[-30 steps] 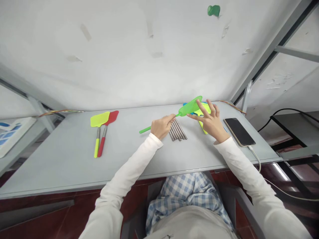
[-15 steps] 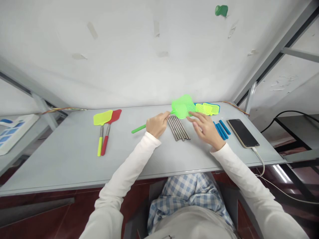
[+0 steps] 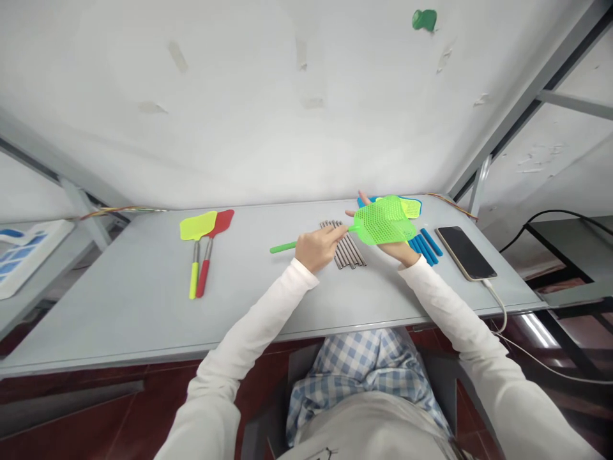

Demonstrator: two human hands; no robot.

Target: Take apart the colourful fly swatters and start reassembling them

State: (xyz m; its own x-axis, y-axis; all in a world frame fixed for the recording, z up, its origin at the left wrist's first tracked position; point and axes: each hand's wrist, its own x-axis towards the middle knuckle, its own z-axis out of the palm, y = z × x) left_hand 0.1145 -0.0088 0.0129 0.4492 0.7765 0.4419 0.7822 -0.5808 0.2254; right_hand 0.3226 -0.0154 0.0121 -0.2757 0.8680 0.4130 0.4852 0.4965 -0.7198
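My left hand is closed around the shaft of a green fly swatter, whose handle sticks out to the left. My right hand lies behind the perforated swatter head, palm up. Its fingers are spread and show past the upper left edge of the mesh; the palm is mostly covered. Several metal tubes lie side by side on the table under my left hand. Right of them are several blue handles. Yellow and blue swatter heads lie behind the green one, partly hidden.
A yellow fly swatter and a red fly swatter lie at the left of the grey table. A phone with a white cable is at the right. A white wall stands behind; metal posts rise at both sides.
The green swatter has moved to the right with my left hand, its head now flat over my right hand. My right hand has turned palm up and slipped behind the head.
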